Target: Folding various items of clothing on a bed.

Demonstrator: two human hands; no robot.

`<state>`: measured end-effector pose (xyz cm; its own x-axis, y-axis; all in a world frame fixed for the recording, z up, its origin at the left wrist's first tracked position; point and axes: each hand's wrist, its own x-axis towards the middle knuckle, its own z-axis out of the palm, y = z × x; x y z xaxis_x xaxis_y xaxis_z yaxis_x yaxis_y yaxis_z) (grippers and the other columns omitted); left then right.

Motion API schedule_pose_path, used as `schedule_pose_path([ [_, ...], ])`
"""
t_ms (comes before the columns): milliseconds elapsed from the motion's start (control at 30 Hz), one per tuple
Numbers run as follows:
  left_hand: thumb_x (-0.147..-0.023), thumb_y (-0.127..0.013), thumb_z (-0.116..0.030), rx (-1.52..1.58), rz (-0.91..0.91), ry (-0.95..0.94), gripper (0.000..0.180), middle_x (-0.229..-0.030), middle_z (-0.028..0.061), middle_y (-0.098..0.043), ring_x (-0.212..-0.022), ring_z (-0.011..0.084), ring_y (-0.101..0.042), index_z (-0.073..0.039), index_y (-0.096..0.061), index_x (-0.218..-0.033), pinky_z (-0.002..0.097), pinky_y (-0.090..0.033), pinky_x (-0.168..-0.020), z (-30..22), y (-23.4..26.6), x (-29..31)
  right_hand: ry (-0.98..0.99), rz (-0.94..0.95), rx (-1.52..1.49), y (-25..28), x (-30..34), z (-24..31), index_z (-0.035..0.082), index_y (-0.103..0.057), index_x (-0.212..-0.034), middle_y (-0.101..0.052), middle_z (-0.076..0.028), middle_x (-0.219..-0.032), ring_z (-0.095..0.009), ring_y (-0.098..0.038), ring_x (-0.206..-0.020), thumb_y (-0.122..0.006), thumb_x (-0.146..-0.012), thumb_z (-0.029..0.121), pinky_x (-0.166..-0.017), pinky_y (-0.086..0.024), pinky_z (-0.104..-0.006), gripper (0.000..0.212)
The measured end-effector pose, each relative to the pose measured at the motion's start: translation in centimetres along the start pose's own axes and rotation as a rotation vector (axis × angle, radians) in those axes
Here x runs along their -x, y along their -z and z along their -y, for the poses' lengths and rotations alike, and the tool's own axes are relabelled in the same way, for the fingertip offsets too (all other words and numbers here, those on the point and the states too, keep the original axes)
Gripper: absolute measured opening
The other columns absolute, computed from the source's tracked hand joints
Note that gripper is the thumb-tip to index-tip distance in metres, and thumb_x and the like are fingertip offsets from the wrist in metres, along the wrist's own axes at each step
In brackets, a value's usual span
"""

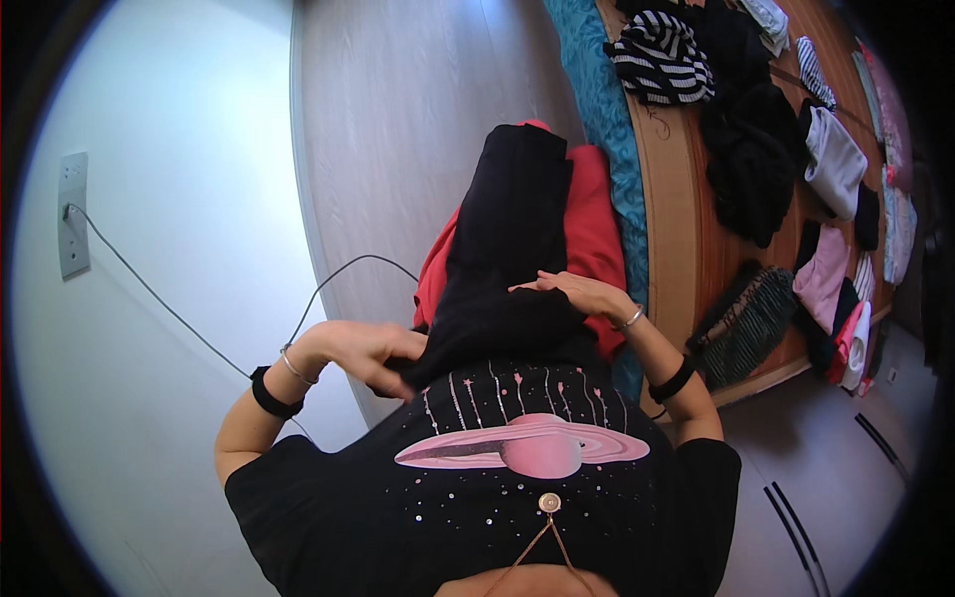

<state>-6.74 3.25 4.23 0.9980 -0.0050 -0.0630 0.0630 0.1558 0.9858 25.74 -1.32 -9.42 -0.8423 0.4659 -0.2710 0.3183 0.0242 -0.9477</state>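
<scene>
A long black garment (507, 219), which looks like trousers folded lengthwise, lies across my lap over red trousers (597, 214). At its near left corner my left hand (370, 350) grips the edge, thumb and fingers closed around the cloth and partly hidden by it. My right hand (572, 294) rests flat on the right side of the same garment, fingers stretched out and pointing left. The near end of the cloth is bunched against my black T-shirt (537, 497).
On the right, a wooden bed board (671, 224) with blue fabric (607, 129) along its side bears a striped garment (665, 58), black clothes (751, 164), a white folded piece (834, 159) and a pink one (824, 274). A grey cable (159, 294) runs from the wall socket (74, 214) past my left arm.
</scene>
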Motion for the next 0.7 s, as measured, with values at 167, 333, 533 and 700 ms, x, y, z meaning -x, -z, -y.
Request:
schedule_pose_path([
  [167, -0.083, -0.062, -0.005, 0.094, 0.146, 0.42, 0.014, -0.069, 0.0016, -0.054, -0.067, 0.0075, -0.046, 0.005, -0.059, -0.092, 0.0275, -0.042, -0.06, 0.2, 6.4, -2.0, -0.426, 0.023, -0.387, 1.8, -0.8, 3.2, 0.004, -0.049, -0.126, -0.053, -0.01, -0.126, -0.022, -0.052, -0.113, -0.027, -0.099, 0.022, -0.101, -0.037, -0.0314, 0.039],
  [333, -0.084, -0.055, -0.011, 0.685, -0.522, 0.331, 0.035, -0.106, 0.012, -0.063, -0.096, 0.0178, -0.06, 0.001, -0.057, -0.116, 0.027, -0.049, -0.084, 3.5, 16.0, -7.5, -0.016, -0.41, -0.18, -2.6, 1.0, -10.5, 0.001, -0.054, -0.123, -0.059, -0.008, -0.119, -0.017, -0.058, -0.1, -0.041, -0.094, 0.032, -0.091, -0.045, -0.0339, 0.043],
  [533, -0.082, -0.036, -0.072, 1.337, -0.44, 0.172, 0.086, -0.127, 0.0185, -0.051, -0.117, 0.0314, -0.049, -0.002, -0.041, -0.132, 0.0459, -0.045, -0.09, 18.0, 14.2, -6.2, -0.354, -0.725, -1.672, -3.1, -0.8, -6.9, 0.005, -0.046, -0.131, -0.051, -0.01, -0.13, -0.023, -0.047, -0.121, -0.033, -0.093, 0.051, -0.101, -0.038, -0.0387, 0.061],
  [700, -0.089, -0.039, -0.061, 1.168, -0.454, 0.11, 0.067, -0.12, 0.0153, -0.056, -0.106, 0.0273, -0.058, -0.005, -0.046, -0.125, 0.04, -0.049, -0.085, 18.4, 11.8, -3.1, 0.008, -0.684, -1.899, -2.1, 0.1, -5.4, 0.004, -0.044, -0.131, -0.052, -0.01, -0.129, -0.027, -0.05, -0.118, -0.046, -0.088, 0.057, -0.103, -0.037, -0.0417, 0.068],
])
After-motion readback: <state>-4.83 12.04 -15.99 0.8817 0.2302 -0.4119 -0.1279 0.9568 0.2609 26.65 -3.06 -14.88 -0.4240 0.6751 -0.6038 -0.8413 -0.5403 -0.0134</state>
